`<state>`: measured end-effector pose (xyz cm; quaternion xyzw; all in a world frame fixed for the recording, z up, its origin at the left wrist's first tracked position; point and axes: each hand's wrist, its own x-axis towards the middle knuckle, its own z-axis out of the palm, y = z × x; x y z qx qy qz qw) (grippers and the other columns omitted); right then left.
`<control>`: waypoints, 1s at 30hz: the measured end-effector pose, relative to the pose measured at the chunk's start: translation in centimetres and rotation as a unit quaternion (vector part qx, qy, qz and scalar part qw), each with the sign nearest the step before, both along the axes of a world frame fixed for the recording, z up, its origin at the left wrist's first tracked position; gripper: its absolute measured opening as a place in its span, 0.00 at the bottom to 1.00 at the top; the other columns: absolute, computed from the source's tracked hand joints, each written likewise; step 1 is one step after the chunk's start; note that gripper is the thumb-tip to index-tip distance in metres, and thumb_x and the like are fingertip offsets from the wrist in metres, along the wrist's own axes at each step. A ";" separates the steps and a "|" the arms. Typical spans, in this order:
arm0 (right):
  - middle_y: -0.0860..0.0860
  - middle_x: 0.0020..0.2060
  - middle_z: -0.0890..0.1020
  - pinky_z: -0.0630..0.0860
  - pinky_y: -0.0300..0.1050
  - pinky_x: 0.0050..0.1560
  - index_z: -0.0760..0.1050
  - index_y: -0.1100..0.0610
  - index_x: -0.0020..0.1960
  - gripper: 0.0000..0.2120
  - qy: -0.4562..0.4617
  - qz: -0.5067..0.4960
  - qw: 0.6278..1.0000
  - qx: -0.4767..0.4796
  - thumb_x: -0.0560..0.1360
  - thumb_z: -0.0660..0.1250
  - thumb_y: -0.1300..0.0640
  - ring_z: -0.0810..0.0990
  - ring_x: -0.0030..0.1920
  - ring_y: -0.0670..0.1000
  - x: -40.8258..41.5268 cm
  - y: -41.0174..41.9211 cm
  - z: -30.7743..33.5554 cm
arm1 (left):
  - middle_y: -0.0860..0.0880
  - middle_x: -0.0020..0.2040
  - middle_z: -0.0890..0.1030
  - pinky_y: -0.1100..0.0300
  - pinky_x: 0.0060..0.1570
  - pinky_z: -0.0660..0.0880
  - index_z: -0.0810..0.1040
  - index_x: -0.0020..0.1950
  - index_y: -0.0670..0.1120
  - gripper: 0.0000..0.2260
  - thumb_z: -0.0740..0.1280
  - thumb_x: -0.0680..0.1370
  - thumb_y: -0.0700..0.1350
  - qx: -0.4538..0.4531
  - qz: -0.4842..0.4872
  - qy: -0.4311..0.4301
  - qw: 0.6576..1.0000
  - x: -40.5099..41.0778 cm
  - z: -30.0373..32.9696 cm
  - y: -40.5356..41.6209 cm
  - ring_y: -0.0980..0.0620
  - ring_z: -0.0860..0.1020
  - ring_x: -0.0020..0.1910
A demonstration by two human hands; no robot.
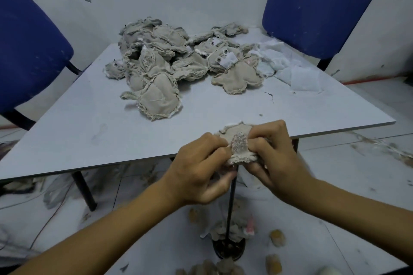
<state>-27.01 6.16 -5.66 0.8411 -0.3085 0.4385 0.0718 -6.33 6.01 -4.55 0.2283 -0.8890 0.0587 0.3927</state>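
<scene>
A small beige fabric toy piece (239, 140) with frayed edges and a fuzzy patch in its middle sits over the top of a thin black rod (231, 203) at the table's near edge. My left hand (201, 172) pinches the piece's left side. My right hand (274, 156) grips its right side, fingers curled over the top. The rod stands on a round black base (229, 249) on the floor.
A heap of similar beige fabric toy pieces (161, 60), some with googly eyes, lies on the white table (89, 123), with white cloth scraps (288, 67) at the back right. Two blue chairs (26, 47) (317, 6) stand behind. Scraps and stuffing litter the floor (277, 238).
</scene>
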 end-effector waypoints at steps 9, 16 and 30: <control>0.54 0.51 0.72 0.70 0.48 0.47 0.73 0.62 0.49 0.09 -0.001 -0.010 0.999 0.043 0.78 0.64 0.55 0.71 0.47 0.56 -0.3 1.0 0.1 | 0.39 0.40 0.77 0.50 0.34 0.71 0.77 0.41 0.34 0.08 0.69 0.75 0.39 0.032 0.011 -0.015 0.999 -0.2 0.3 -0.2 0.42 0.73 0.35; 0.43 0.36 0.74 0.65 0.31 0.37 0.74 0.53 0.40 0.05 -0.118 -0.026 0.989 0.090 0.71 0.66 0.53 0.72 0.37 0.42 -0.2 -0.5 9.2 | 0.49 0.52 0.72 0.66 0.48 0.68 0.78 0.46 0.39 0.08 0.68 0.75 0.43 0.051 0.005 0.076 0.996 -1.6 8.2 -1.7 0.54 0.71 0.48; 0.60 0.47 0.85 0.82 0.54 0.47 0.83 0.59 0.50 0.14 -0.234 0.096 0.769 0.587 0.77 0.68 0.49 0.84 0.47 0.56 0.0 -6.5 9.4 | 0.53 0.33 0.80 0.64 0.34 0.75 0.80 0.33 0.50 0.08 0.68 0.71 0.40 0.507 -0.027 0.306 0.805 -0.9 7.3 -7.1 0.56 0.78 0.34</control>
